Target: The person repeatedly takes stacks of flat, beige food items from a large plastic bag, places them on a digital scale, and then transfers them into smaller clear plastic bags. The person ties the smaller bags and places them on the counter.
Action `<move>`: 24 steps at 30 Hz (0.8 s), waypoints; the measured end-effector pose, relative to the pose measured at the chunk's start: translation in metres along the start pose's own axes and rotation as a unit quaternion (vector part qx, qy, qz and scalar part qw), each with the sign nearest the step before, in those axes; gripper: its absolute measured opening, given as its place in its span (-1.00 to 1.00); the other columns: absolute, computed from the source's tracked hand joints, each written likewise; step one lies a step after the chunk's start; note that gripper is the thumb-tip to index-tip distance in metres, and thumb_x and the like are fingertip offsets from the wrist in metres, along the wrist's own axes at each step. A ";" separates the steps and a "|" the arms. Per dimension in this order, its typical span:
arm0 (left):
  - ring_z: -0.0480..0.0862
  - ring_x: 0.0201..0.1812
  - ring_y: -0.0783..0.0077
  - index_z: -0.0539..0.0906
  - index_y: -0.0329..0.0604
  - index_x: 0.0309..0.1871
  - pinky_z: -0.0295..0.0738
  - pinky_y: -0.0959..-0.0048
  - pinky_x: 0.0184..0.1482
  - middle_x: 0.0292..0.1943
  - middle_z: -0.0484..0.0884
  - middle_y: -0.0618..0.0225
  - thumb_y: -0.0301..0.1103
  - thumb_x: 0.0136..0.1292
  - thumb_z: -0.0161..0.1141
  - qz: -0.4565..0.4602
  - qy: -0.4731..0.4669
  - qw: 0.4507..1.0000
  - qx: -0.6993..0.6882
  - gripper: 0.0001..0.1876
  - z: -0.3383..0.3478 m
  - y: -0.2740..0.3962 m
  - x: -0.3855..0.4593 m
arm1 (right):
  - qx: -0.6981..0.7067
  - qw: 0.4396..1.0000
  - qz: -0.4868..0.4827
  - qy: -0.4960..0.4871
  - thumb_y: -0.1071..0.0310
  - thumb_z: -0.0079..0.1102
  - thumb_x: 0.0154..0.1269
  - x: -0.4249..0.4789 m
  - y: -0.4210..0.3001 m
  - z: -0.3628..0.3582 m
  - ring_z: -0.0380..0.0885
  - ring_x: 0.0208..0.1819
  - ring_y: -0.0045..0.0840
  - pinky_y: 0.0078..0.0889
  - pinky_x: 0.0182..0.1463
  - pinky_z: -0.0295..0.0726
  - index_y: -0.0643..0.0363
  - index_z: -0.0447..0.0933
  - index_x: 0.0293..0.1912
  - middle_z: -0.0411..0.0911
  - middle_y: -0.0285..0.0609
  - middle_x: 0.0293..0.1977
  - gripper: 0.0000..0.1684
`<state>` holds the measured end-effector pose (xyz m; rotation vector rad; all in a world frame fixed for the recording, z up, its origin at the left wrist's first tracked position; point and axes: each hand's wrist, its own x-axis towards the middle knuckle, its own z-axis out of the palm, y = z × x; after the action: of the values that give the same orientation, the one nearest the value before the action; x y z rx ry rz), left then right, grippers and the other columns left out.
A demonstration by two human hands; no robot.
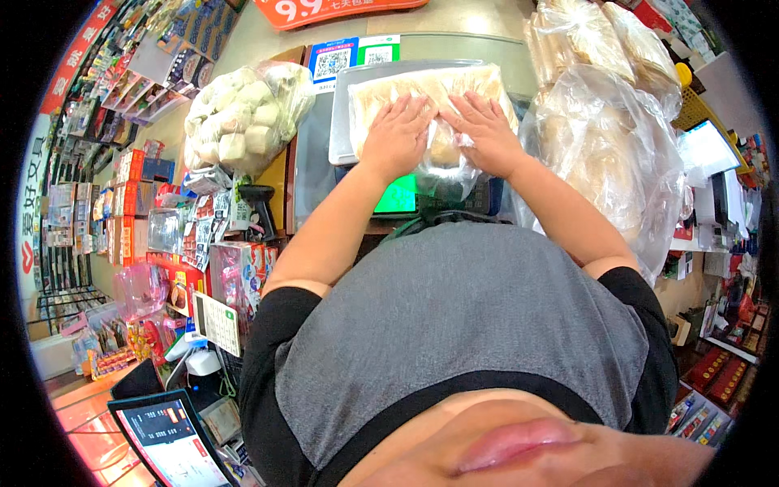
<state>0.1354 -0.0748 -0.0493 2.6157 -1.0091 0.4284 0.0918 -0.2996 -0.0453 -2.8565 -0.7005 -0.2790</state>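
Observation:
A clear plastic bag of flat, pale food lies on the metal pan of a digital scale, whose green display is lit. My left hand rests on the bag's left half, fingers apart, palm down. On its right half lies my right hand, fingers likewise spread. Both hands press on or touch the plastic without visibly gripping it. The bag's loose end hangs over the scale's near edge, between my wrists. What the food is exactly, I cannot tell.
A bag of pale bun-like pieces sits left of the scale. Large plastic bags of flat tan food stand at the right. Payment code cards lie behind the pan. A handheld barcode scanner and packaged goods crowd the left side.

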 end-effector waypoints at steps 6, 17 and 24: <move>0.38 0.42 0.12 0.61 0.12 0.21 0.18 0.04 0.43 0.35 0.48 0.34 -0.26 0.37 0.03 -0.010 0.031 0.997 -0.065 -0.63 0.005 -0.021 0.019 | -0.026 1.000 0.006 0.011 0.09 0.19 0.31 0.032 0.013 0.005 0.02 0.54 -0.20 0.21 0.50 0.00 -0.28 0.23 0.45 0.12 -0.26 0.50 -0.26; 0.64 -0.12 0.39 0.53 -0.15 -0.16 0.49 0.23 0.18 -0.41 0.60 0.39 -0.23 0.52 0.04 -0.168 0.020 0.620 -0.766 -0.80 -0.033 0.030 -0.048 | 0.549 0.836 -0.005 0.000 0.03 -0.23 0.60 -0.054 -0.027 -0.038 0.51 0.21 -0.12 0.07 0.45 0.20 0.19 0.63 -0.22 0.66 -0.03 -0.07 -0.47; 0.25 -0.53 0.64 0.49 -0.11 -0.19 0.22 0.59 -0.43 -0.55 0.27 0.57 -0.24 0.52 0.03 -0.202 0.006 0.626 -0.753 -0.83 -0.047 0.018 -0.027 | 0.800 0.585 0.131 0.017 -0.16 -0.49 0.60 -0.047 0.004 -0.053 0.37 -0.48 -0.38 -0.06 0.29 0.43 0.08 0.22 -0.64 0.24 -0.25 -0.66 -0.25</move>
<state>0.0964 -0.0536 -0.0132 1.1225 -0.3139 -0.4197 0.0457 -0.3359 -0.0055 -1.0942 -0.1815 0.2734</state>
